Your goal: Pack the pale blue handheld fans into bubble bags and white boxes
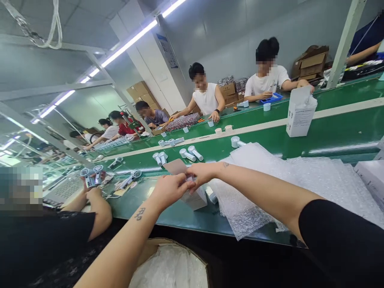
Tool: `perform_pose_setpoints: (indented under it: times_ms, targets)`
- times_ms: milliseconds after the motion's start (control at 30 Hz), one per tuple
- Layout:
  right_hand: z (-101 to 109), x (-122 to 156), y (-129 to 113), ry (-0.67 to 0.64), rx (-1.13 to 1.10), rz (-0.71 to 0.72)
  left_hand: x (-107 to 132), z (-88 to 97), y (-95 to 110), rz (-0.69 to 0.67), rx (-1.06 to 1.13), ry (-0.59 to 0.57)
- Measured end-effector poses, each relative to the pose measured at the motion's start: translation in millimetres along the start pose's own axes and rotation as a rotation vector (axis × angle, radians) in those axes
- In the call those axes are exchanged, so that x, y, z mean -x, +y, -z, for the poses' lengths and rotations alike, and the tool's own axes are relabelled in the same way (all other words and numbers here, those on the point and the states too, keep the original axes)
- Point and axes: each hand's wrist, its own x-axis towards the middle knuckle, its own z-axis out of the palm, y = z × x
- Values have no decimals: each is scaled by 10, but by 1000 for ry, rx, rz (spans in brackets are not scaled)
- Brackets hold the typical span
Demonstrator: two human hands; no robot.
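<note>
A small white box [196, 200] stands at the near edge of the green bench, its top flap [176, 167] raised. My left hand [172, 190] grips the box at its open top, fingers bent over the near rim. From the other side, my right hand [201, 175] closes on the same top, its fingertips meeting those of the left. Something pale shows between the fingers; I cannot make out what it is. Just right of the box lies a silvery-blue device [212, 195], partly covered by bubble wrap sheets [249, 192].
Several silvery handheld devices [191, 153] lie on the green belt [264, 138]. A filled white box [301, 114] stands farther right. Below the bench edge is a carton [205, 267] with clear plastic bags. A co-worker [99, 200] at left holds devices; others sit opposite.
</note>
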Motion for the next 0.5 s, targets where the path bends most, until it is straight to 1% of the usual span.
perform_pose_setpoints:
  times_ms: [33,100,167,233,300,367,400,500]
  targets:
    - [56,-21,-22,-53,26,-23,-23,-36,-19,-15,56,12]
    - [130,-75,-58,-111,48,-73,-89,-72,-59,-1,108,9]
    - [143,-160,-79,-132,55,-123,-166,-47,-68,28,80,-24]
    - [114,-279,-91,-136,68,-159,-221,25,-42,22,69,-91]
    - [76,-398,-105,-64,62,-138,-228,103,-9,5,83,-152]
    - [58,-465,-130,7,39,-88,-193,145,0,27,103,-171]
    - [57,-464,-145,-2,31,-71,-169,145,-5,45,111,-164]
    - [59,-326,-192,-130,81,-83,-146,75,-14,69,111,-117]
